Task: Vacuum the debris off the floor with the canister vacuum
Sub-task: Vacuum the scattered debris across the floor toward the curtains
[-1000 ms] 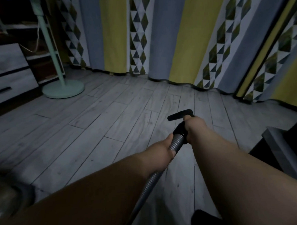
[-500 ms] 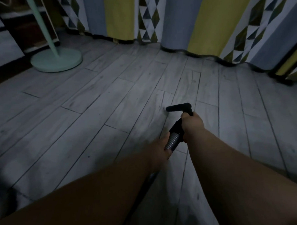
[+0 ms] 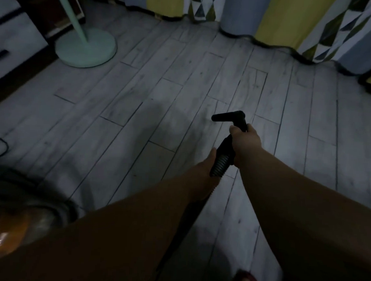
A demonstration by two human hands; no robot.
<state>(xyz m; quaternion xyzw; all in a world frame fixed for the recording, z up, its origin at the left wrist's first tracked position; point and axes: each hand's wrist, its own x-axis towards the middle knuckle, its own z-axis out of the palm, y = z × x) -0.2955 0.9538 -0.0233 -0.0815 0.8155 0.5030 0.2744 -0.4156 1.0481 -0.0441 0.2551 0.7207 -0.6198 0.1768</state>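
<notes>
Both hands hold the black ribbed hose (image 3: 219, 165) over the grey plank floor (image 3: 140, 92). The right hand (image 3: 246, 142) is wrapped around the black handle at the far end of the hose. The left hand (image 3: 202, 170) grips the ribbed part just behind it, on the near side. The black nozzle (image 3: 227, 117) sticks out to the left beyond the right hand, above the boards.

The vacuum canister (image 3: 19, 223) sits on the floor at the near left, with an orange body and a shiny rim. The picture is too dark and blurred to tell what is inside it.

A pale green round stand base (image 3: 86, 47) is at the far left beside a drawer cabinet (image 3: 18, 37). Patterned curtains (image 3: 279, 17) hang along the far side.
</notes>
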